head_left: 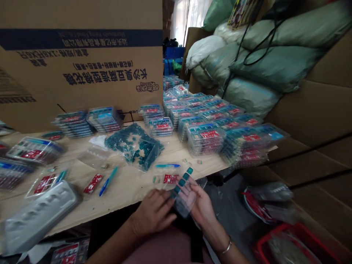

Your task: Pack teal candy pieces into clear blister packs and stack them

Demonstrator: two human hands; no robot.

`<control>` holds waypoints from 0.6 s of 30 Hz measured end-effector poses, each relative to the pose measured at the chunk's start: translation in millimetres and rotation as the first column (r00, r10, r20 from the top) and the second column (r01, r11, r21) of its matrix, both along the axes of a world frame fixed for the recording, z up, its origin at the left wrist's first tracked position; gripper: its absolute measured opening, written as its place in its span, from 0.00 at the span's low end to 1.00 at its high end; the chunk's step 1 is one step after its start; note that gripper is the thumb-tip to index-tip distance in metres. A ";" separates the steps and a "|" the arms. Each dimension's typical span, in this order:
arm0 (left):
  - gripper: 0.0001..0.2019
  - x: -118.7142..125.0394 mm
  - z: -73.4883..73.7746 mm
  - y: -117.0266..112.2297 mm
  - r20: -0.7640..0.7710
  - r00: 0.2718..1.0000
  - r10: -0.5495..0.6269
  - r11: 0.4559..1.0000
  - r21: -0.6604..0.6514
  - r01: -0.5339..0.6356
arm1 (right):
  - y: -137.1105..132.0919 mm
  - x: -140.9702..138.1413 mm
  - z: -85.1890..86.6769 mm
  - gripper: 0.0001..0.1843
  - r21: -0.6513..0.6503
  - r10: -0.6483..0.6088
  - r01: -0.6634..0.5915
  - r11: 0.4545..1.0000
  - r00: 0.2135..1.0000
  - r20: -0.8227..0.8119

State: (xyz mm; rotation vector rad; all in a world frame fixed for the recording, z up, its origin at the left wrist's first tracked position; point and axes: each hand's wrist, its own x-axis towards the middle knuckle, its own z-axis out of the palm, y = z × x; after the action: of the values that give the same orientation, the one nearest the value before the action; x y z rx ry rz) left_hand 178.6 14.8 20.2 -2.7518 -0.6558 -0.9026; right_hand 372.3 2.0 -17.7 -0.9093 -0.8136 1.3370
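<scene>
My right hand [202, 205] holds a clear plastic case [183, 206] from its right side, over the front edge of the table. A row of teal squares [182, 182] runs along the case. At the case's left side is my left hand [155, 212], its fingers curled and a little blurred, so what is between the fingertips does not show. Just beyond the hands lie a red printed packet [170, 178], a small pale-and-green piece [156, 179] and a blue pen [167, 165].
An open bag of teal pieces [137, 146] lies mid-table. Stacks of filled clear cases [206, 137] stand right and behind. A grey moulded tray [41, 216], another pen [108, 181] and a red packet [93, 183] lie left. A large carton [82, 73] rises behind; a red bin [297, 242] stands lower right.
</scene>
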 end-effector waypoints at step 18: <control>0.25 -50.2 -43.8 -8.5 0.008 0.938 0.346 0.881 -0.346 -0.322 | 55.6 20.4 106.4 0.21 0.031 0.095 -0.244 0.969 0.487 0.868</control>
State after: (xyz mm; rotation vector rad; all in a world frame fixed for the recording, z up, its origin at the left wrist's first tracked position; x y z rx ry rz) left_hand 128.4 6.3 -23.6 -2.7609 -1.3708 -0.8742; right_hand 392.6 57.6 88.7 -1.4312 -1.8149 0.8828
